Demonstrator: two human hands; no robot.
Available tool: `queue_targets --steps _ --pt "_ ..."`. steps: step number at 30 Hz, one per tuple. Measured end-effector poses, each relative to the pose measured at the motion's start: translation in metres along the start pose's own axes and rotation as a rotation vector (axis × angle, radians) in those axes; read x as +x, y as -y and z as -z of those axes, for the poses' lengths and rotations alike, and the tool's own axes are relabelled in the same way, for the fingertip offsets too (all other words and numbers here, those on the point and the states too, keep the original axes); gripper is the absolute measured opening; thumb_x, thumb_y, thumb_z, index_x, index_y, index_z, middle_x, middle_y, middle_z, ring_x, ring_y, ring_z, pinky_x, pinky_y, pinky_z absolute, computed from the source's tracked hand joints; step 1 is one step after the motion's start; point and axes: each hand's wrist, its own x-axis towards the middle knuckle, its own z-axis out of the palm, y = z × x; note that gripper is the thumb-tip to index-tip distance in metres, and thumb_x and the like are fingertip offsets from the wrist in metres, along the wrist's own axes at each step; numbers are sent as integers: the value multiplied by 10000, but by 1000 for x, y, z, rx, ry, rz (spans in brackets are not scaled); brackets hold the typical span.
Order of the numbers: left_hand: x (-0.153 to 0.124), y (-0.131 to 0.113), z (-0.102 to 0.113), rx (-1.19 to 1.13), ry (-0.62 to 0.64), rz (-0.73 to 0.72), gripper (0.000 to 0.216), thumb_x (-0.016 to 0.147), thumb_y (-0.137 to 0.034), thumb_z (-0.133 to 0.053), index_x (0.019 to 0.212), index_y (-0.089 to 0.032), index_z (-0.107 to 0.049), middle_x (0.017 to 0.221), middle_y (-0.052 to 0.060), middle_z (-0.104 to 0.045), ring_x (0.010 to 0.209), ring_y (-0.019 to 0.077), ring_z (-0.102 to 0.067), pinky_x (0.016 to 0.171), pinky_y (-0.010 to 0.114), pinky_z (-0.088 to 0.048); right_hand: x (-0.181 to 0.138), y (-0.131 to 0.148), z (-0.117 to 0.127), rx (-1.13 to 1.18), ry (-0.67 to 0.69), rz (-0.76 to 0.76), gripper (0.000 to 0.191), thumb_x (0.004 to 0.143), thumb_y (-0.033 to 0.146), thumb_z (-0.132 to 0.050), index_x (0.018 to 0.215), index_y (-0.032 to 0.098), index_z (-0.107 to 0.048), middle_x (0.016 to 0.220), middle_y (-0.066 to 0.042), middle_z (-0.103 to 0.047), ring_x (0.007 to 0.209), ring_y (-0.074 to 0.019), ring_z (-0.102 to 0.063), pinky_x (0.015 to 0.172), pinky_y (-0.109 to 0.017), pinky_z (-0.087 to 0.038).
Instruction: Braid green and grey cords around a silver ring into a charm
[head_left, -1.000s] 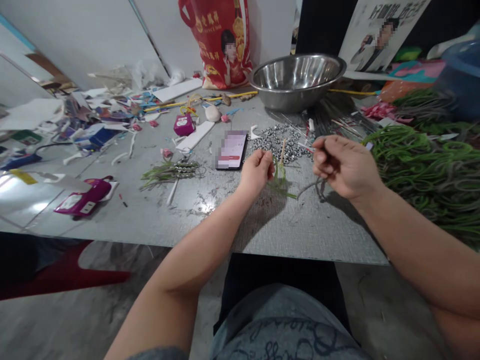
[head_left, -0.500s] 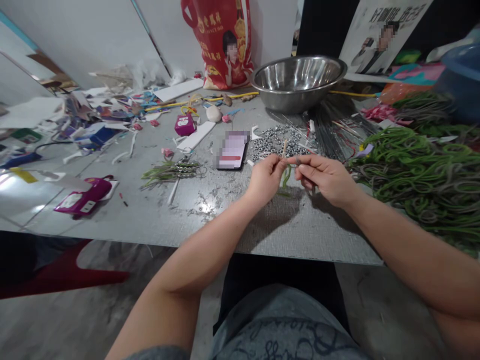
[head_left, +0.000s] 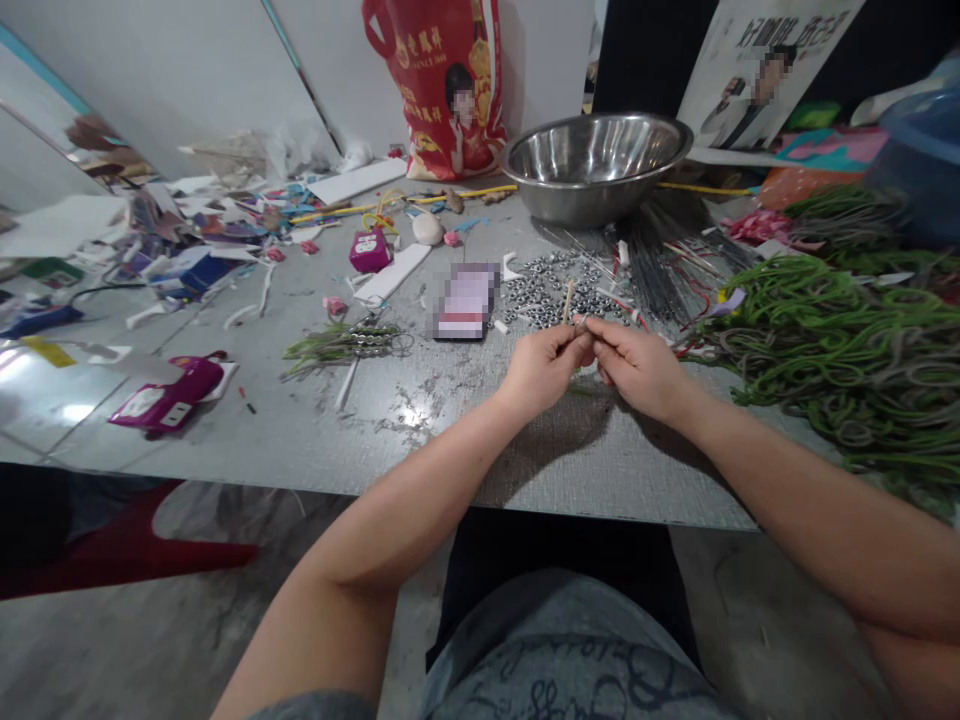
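My left hand (head_left: 546,368) and my right hand (head_left: 643,368) meet fingertip to fingertip above the table, both closed in a pinch. A small silvery piece (head_left: 582,323) shows between the fingertips; its exact shape is too small to make out. A bit of green cord (head_left: 581,390) shows beneath the hands, mostly hidden by the fingers. Just beyond my left fingertips a thin wooden stick (head_left: 568,298) points upward in view; whether it is held or lies on the table, I cannot tell. Scattered silvery metal beads (head_left: 555,280) lie right behind the hands.
A phone (head_left: 465,300) lies left of the beads. To the right is a big heap of green and grey cords (head_left: 847,350). A steel bowl (head_left: 596,195) and a red bag (head_left: 454,100) stand at the back. A bundle of green cords (head_left: 337,343) lies left.
My right hand has turned and its fingers have closed in against my left fingertips. The left hand has shifted slightly right and down. Less of the green cord shows now.
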Motion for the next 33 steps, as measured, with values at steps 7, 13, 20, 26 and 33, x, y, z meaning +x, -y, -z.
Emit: queue_targets --steps 7,13,20,26,33 --pt "-1 3 -2 59 -25 -6 230 809 -202 -508 584 -154 -500 534 -42 -453 542 83 -413 530 215 -315 -5 -8 -7 -205 -1 79 428 858 178 -360 1245 134 -538 1104 -130 -661 1003 -232 -626 821 -384 -512" --pt "1 2 -3 -47 -108 71 245 772 -124 -495 533 -156 -450 508 -55 -429 524 67 -390 522 204 -304 -8 -1 -13 -210 54 68 548 825 140 -398 1370 189 -417 1236 -114 -602 1068 -249 -602 867 -419 -506" --pt "6 0 6 -506 -163 294 210 801 -206 -520 604 -162 -462 501 -75 -416 384 26 -282 390 190 -197 -4 -1 -6 167 -55 -31 366 791 208 -521 1145 214 -616 1148 -65 -647 928 -182 -639 817 -360 -530" --pt "9 -2 18 -648 -121 344 208 835 -220 -507 643 -172 -440 517 -78 -454 329 11 -290 360 194 -176 2 -2 1 352 -250 -233 187 772 186 -547 947 186 -616 792 -18 -667 626 -120 -628 665 -317 -546" --pt "6 -6 19 -632 -13 353 207 837 -231 -518 650 -170 -454 541 -73 -450 349 11 -306 375 201 -188 4 -5 1 385 -142 -193 359 771 240 -585 1126 245 -531 967 -13 -647 572 -96 -600 590 -294 -534"
